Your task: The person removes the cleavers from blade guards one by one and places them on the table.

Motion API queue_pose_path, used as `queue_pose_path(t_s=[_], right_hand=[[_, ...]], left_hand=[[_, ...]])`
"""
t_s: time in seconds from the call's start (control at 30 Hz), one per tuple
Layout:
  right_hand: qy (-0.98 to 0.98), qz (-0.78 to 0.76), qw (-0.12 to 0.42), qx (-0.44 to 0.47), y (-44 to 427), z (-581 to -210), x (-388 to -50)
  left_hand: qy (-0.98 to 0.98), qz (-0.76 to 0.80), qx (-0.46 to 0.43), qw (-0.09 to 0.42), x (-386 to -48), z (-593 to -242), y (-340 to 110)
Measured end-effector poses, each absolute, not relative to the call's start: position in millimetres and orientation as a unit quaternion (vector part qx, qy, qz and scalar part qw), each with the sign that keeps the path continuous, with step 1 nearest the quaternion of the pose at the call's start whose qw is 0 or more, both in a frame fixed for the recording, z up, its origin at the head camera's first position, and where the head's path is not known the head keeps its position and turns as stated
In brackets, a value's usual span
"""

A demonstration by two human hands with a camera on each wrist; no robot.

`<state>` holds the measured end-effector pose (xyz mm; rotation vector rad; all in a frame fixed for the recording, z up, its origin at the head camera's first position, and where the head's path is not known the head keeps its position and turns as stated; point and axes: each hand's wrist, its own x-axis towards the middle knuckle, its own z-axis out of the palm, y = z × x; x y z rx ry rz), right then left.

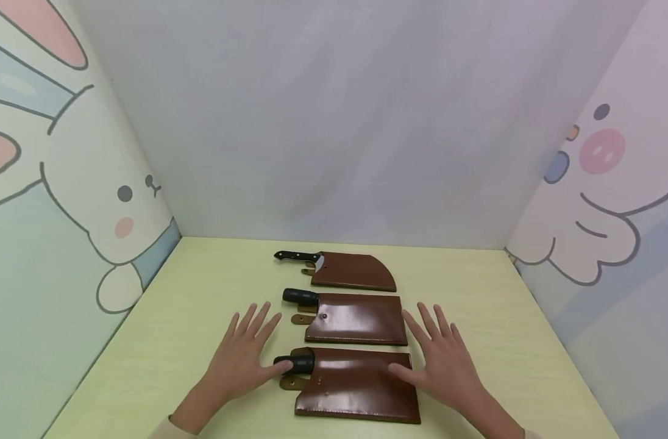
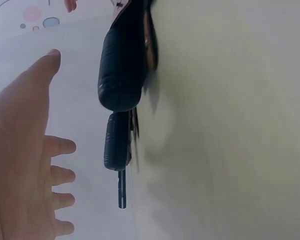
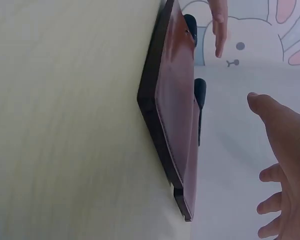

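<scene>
Brown leather sheaths point(image 1: 361, 387) hold three black-handled knives point(image 1: 301, 297) on a pale-yellow table point(image 1: 515, 329).
Left hand point(image 1: 241, 358) and right hand point(image 1: 446, 366) hover spread, apart, gripping nothing: seemingly a pause; any grasp calls for curling fingers. Head view overlaps left thumb point(image 1: 277, 370) and nearest handle point(image 1: 304, 364); left wrist view shows a gap.

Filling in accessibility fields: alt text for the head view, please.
Two empty, spread hands flank the nearer two of three sheathed knives, which lie one behind another, handles pointing left, on a yellow table. A cartoon rabbit shows at left, a pig at right.
</scene>
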<state>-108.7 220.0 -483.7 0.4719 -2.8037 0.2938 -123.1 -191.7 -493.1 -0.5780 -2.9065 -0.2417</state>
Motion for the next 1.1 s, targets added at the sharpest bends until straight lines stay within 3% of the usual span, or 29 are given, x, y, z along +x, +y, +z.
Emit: queue_pose_path(t_s=[0.33,0.63,0.87,1.1], right_hand=[[-0.972,0.121,0.088,0.183,217.3,-495.9,-85.2],[-0.966,0.122,0.05,0.223,213.5,-506.8,-75.5],[-0.961,0.14,-0.024,0.238,210.8,-510.0,-76.0],[-0.959,0.141,-0.05,0.241,211.5,-510.7,-78.3]], left_hand=[[-0.971,-0.121,-0.209,0.005,-108.1,-496.5,-188.6],[-0.956,-0.145,-0.256,-0.01,-106.8,-493.6,-181.8],[-0.949,-0.152,-0.274,-0.038,-110.1,-492.2,-177.8],[-0.947,-0.133,-0.292,-0.029,-114.3,-499.4,-177.2]])
